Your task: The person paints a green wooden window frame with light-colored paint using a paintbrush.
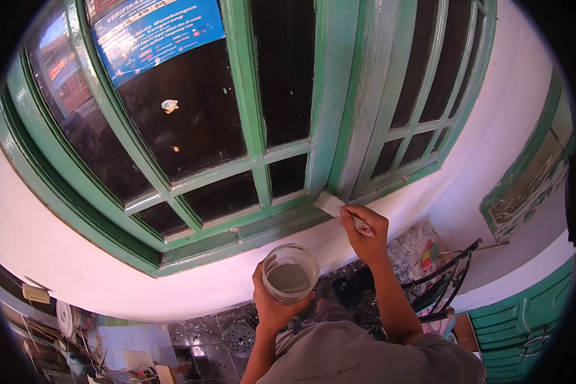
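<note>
My right hand (367, 232) is closed around the handle of a paintbrush (329, 203). The pale bristle end of the brush touches the lower rail of the green window frame (262, 224), close to the upright between two window sections. My left hand (276, 312) grips a round, clear tub (292, 272) from the side and below. Inside the tub is greyish-green paint, and its rim is smeared. The tub stays below the sill, a little left of the brush. Parts of the frame look dull and greyish green, others glossy green.
A blue printed sheet (160, 38) sticks to one pane. White wall (77, 269) runs below the window. At the right stand a black metal rack (448, 275), a green-framed panel (531, 166) and a green door (525, 326). Clutter lies lower left beside dark floor tiles (205, 361).
</note>
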### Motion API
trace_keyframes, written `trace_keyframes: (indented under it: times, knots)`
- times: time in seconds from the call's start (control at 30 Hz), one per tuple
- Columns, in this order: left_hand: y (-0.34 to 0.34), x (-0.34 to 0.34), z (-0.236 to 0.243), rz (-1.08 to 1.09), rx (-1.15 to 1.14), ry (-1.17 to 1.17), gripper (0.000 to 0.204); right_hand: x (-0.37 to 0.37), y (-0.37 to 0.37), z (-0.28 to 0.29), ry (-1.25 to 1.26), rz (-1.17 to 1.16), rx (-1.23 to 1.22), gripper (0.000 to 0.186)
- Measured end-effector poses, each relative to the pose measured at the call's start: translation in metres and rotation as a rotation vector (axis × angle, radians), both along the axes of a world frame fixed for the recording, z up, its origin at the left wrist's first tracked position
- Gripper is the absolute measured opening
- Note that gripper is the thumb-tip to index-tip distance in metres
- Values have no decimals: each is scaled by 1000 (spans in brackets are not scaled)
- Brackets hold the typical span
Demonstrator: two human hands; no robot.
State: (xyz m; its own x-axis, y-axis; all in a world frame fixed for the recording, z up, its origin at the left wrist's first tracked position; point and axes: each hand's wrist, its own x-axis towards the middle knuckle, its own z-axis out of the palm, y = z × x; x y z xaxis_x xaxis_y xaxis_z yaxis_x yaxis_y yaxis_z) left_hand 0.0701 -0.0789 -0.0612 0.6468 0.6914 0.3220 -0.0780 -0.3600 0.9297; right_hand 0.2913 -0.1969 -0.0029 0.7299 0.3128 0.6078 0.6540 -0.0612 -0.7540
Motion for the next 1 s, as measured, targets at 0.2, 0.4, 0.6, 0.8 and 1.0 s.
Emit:
trace_keyframes:
  times: [0.2,0.4,0.6,0.8,1.0]
  knots:
    - [0,-1,6,-10,-87,4,117,8,-9,54,-309,47,-113,14]
    - [1,0,8,-26,-96,-11,117,16,-2,109,-719,-75,-291,14]
    - [1,-1,8,-12,-42,-51,116,15,13,187,-1058,-289,-162,14]
    - [3,-3,7,9,-9,-92,113,11,24,201,-1104,-363,-244,10]
    - [3,2,11,-39,-11,-96,114,-7,15,134,-857,-212,-658,5]
